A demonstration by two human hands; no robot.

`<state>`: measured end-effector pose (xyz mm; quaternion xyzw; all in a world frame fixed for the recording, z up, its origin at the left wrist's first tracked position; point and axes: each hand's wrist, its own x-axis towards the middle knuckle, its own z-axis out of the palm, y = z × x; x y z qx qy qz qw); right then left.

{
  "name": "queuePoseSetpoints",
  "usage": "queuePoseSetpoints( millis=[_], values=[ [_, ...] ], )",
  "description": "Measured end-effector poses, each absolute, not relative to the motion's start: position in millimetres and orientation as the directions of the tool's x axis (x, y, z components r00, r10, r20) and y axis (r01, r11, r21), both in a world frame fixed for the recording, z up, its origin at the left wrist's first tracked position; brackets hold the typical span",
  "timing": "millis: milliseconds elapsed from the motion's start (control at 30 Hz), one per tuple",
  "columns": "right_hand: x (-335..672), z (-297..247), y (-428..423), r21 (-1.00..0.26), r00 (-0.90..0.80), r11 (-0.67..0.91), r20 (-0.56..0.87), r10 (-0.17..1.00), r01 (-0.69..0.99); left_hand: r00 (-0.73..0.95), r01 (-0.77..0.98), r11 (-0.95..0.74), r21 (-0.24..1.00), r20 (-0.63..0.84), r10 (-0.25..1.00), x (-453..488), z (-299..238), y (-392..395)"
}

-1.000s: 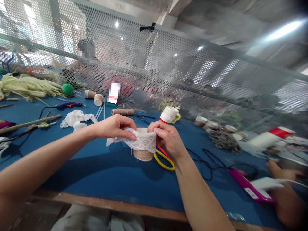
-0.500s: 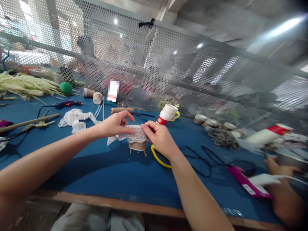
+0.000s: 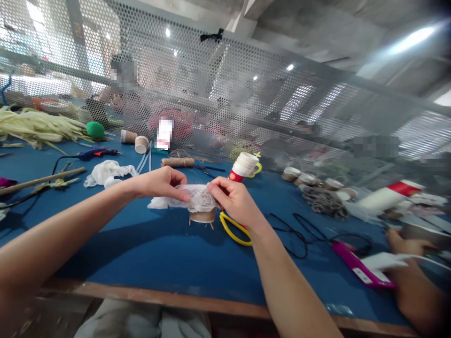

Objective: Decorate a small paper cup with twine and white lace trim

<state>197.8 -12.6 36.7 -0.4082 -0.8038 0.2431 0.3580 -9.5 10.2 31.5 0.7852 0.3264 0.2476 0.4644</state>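
Note:
A small twine-wrapped paper cup (image 3: 201, 216) stands between my hands on short stick-like legs. White lace trim (image 3: 202, 196) lies across its upper part, and a loose length trails off to the left. My left hand (image 3: 162, 184) is closed on the lace just left of the cup, thumb in front and the other fingers curled behind. With thumb and fingers, my right hand (image 3: 230, 197) pinches the lace at the cup's right upper edge. Yellow-handled scissors (image 3: 234, 233) lie under my right wrist, partly covered by it.
Stacked paper cups (image 3: 244, 165) and a twine roll (image 3: 178, 162) stand behind my hands. More lace (image 3: 110, 172) and a blue glue gun (image 3: 100, 153) lie left. At right are a purple power strip (image 3: 362, 267), black cable and another person's hand (image 3: 405, 246). A perforated metal screen (image 3: 211, 94) closes the back.
My left hand has shifted slightly left and down along the lace, its raised fingers now curled in. More lace pattern shows on the cup front. My right hand keeps its pinch.

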Motion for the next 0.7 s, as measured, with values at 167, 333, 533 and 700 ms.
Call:
queuePoseSetpoints(
  millis=[167, 333, 533, 700],
  values=[
    [196.2, 37.5, -15.3, -0.615, -0.442, 0.610, 0.425, 0.790, 0.499, 0.662, 0.223, -0.333, 0.916, 0.109, 0.742, -4.0, 30.4, 5.8],
    [196.0, 37.9, -15.9, -0.510, -0.449, 0.659, 0.484, 0.751, 0.553, 0.625, 0.266, -0.402, 0.876, 0.161, 0.764, -2.7, 32.4, 2.0],
    [196.3, 33.5, -12.7, -0.374, -0.465, 0.692, 0.536, 0.705, 0.618, 0.558, 0.313, -0.441, 0.841, 0.213, 0.802, -2.4, 34.3, -2.2],
    [194.7, 30.6, -11.1, -0.307, -0.479, 0.716, 0.572, 0.665, 0.627, 0.555, 0.336, -0.378, 0.862, 0.143, 0.820, 5.3, 34.6, -8.4]
  ],
)
